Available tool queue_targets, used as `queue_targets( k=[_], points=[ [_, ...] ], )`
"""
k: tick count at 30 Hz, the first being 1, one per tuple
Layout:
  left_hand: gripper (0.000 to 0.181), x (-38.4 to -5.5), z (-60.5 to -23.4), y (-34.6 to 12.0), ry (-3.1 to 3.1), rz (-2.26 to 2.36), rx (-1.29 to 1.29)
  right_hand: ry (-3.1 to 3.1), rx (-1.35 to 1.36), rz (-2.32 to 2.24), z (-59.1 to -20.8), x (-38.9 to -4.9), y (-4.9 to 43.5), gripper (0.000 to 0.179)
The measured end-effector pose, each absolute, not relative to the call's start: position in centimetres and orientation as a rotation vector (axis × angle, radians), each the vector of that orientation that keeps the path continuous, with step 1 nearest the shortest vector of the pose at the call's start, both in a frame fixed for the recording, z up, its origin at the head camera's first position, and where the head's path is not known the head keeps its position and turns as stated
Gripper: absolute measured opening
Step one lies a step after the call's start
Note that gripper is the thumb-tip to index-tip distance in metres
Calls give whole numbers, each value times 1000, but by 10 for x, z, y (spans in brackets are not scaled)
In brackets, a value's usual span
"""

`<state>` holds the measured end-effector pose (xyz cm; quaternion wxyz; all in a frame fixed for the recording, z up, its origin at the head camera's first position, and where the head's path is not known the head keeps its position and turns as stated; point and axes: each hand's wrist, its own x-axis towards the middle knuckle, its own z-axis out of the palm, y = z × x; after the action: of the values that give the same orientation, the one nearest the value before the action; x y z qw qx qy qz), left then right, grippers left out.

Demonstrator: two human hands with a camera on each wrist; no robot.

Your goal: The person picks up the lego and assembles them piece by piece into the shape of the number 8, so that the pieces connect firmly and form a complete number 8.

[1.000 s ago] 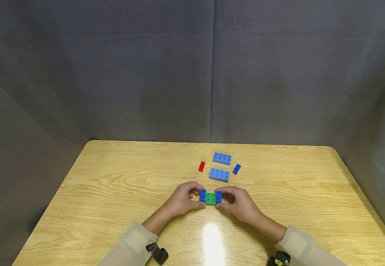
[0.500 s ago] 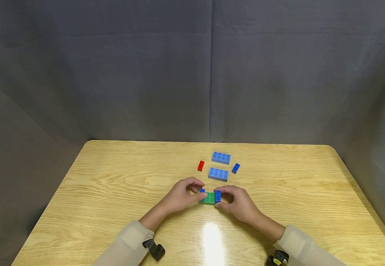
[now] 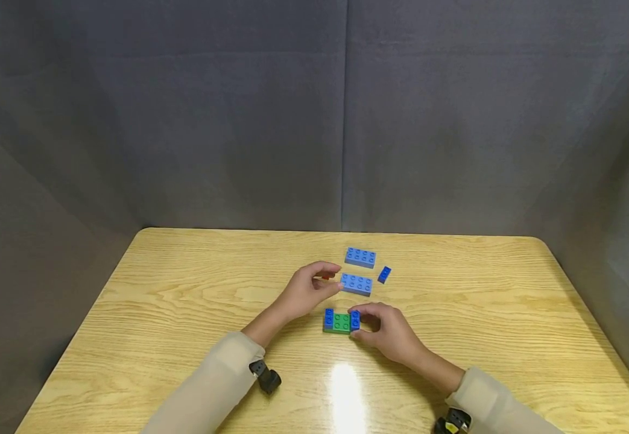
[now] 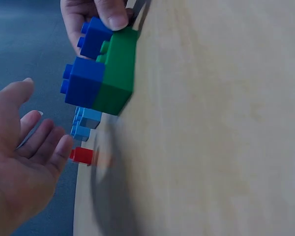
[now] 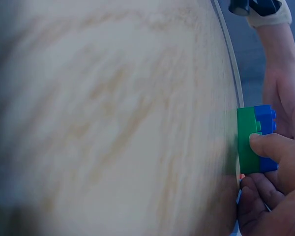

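A green brick [image 3: 341, 323] lies on the table with a small blue brick [image 3: 328, 318] on its left end and another blue brick [image 3: 354, 320] on its right end. My right hand [image 3: 392, 334] pinches this build at the right end; in the right wrist view its thumb presses the green side. Farther back, my left hand [image 3: 306, 292] hovers with thumb and fingers apart, holding nothing. Beneath it in the head view, a red brick [image 4: 82, 156] is mostly hidden; the left wrist view shows that brick standing just beyond the fingers.
Two light blue bricks, a nearer one [image 3: 356, 284] and a farther one [image 3: 360, 257], lie behind the build. A small dark blue brick [image 3: 384, 275] lies to their right. A grey curtain [image 3: 238, 132] hangs behind the wooden table [image 3: 184, 289].
My left hand has let go of the build's left end and moved away from me, over the red brick. My right hand keeps its grip in nearly the same place.
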<state>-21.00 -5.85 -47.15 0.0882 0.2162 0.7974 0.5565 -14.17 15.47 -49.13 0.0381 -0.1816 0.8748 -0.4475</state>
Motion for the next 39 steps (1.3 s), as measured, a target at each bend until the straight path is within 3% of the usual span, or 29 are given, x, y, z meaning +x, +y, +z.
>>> queue_targets(
  k=[13, 31, 39],
  points=[
    [38, -232, -468, -36, 2437, 1510, 734, 2669, -543, -1378, -491, -142, 155, 36],
    [46, -230, -467, -18, 2606, 1154, 614, 2674, -553, -1392, -491, -141, 157, 36],
    [40, -231, -465, -15, 2666, 1046, 639, 2675, -558, -1386, -490, -142, 157, 36]
  ],
)
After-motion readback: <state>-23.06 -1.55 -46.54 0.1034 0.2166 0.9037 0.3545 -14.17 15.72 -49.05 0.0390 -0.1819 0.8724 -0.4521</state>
